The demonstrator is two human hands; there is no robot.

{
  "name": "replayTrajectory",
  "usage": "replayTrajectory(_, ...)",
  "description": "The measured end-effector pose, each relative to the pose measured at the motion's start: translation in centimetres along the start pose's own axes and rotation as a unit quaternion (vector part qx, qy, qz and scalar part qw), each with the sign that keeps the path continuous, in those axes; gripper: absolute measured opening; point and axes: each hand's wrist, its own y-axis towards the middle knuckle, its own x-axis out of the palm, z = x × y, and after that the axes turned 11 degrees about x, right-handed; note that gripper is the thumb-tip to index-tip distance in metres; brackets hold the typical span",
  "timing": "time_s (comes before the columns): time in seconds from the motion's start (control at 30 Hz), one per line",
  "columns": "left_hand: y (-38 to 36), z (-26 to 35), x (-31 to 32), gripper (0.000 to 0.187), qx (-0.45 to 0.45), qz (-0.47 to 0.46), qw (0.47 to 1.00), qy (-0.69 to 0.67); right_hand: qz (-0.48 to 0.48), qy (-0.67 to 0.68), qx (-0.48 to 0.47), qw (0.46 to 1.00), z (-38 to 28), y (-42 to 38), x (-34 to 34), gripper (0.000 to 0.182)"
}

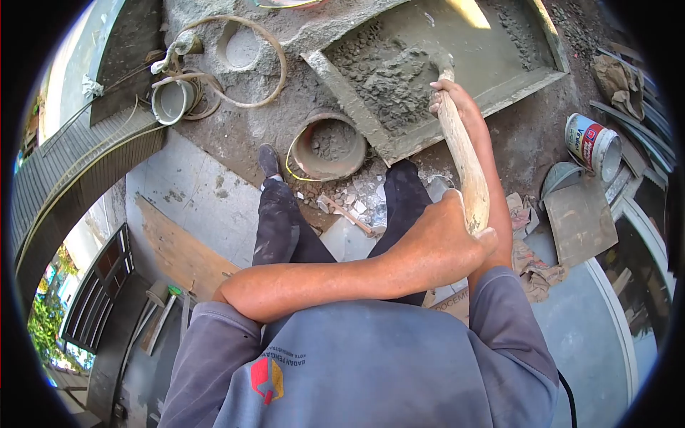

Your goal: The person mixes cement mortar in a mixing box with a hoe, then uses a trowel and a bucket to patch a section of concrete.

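My left hand [453, 225] is wrapped round the near end of a hoe's thick, pale wooden handle [462, 146]. Further up, close to the tool's head, my right hand [457, 101] grips the same handle. The hoe's head [442, 63] is coated in grey mortar, and its blade is mostly hidden. It rests at a heap of wet mortar [389, 82] inside a shallow rectangular mixing trough [492, 100]. Watery grey slurry [474, 53] covers the trough's right side.
A bucket with mortar [330, 146] stands by my feet, beside broken rubble [357, 200]. Left are a coiled hose [282, 71] and a small pail [171, 102]. A paint bucket [592, 146], a flat board [581, 225] and a paper sack [617, 82] lie right.
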Motion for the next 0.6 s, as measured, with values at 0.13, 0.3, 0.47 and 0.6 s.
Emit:
replayTrajectory(0.13, -8.3, -0.6, -4.0, 0.053, -0.045, -0.059, 0.996, 0.04, 0.055, 0.022, 0.006, 0.998, 6.3, -0.7, 1.8, 0.016)
replayTrajectory(0.3, -18.6, -6.1, -13.6, 0.049, -0.122, -0.174, 0.973, 0.091, 0.05, 0.127, 0.001, 0.991, 19.1, -1.2, 6.6, 0.012)
replayTrajectory(0.47, -26.9, -21.0, -25.9, 0.041, -0.155, -0.112, 0.965, 0.18, 0.096, 0.184, -0.023, 0.978, 32.3, 2.9, 13.3, 0.016)
replayTrajectory(0.6, -29.2, -32.8, -31.4, 0.029, -0.143, 0.011, 0.931, 0.336, 0.118, 0.2, -0.032, 0.972, 37.8, 7.3, 16.4, 0.017)
